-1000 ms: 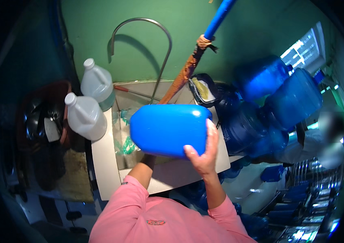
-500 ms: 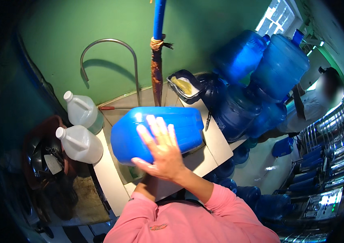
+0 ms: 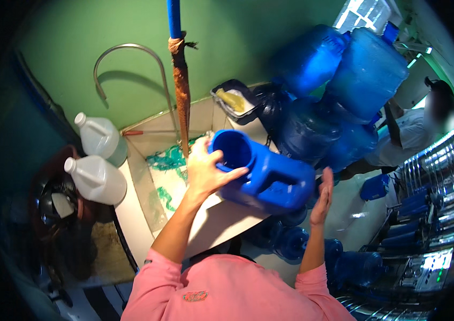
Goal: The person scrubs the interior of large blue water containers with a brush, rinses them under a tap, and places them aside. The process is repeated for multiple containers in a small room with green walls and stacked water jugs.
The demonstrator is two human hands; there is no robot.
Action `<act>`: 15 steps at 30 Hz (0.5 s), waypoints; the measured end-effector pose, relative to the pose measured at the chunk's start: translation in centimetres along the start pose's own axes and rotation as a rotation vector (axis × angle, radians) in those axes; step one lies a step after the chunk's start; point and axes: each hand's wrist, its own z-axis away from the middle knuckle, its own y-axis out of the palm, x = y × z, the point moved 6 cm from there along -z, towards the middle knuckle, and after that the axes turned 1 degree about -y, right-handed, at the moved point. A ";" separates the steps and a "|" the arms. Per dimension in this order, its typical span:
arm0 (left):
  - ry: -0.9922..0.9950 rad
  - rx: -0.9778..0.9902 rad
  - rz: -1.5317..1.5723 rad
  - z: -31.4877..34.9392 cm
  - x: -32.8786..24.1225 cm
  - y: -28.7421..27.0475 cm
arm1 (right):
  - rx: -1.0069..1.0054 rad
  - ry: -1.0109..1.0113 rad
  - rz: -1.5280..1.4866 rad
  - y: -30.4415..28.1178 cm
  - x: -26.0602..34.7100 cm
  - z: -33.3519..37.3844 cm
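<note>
White-tiled tabletop (image 3: 133,216) with sunken basin (image 3: 200,120). Along left edge: two translucent jugs (image 3: 98,184), upright, capped, side by side. On basin bottom: tangled green strands (image 3: 168,159). At basin's rear left: thin red-handled tool (image 3: 133,132). Far right corner: dark tray (image 3: 248,106) bearing yellow item (image 3: 231,99), beside black bag (image 3: 268,104). On pale floor (image 3: 351,216): blue bottles (image 3: 291,242).

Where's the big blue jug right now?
In the head view, the blue jug is right of centre, its rim held by the left hand, its base near the right hand.
</note>
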 end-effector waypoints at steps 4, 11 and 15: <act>-0.057 0.059 0.119 1.3 -1.4 4.2 | 0.285 -0.565 0.735 3.3 8.1 -2.4; -0.648 0.514 0.566 12.8 7.8 13.3 | 0.269 -0.459 0.767 4.9 5.5 -4.1; -0.535 0.692 0.178 12.7 8.7 15.4 | 0.219 -0.578 0.764 4.6 5.3 -3.5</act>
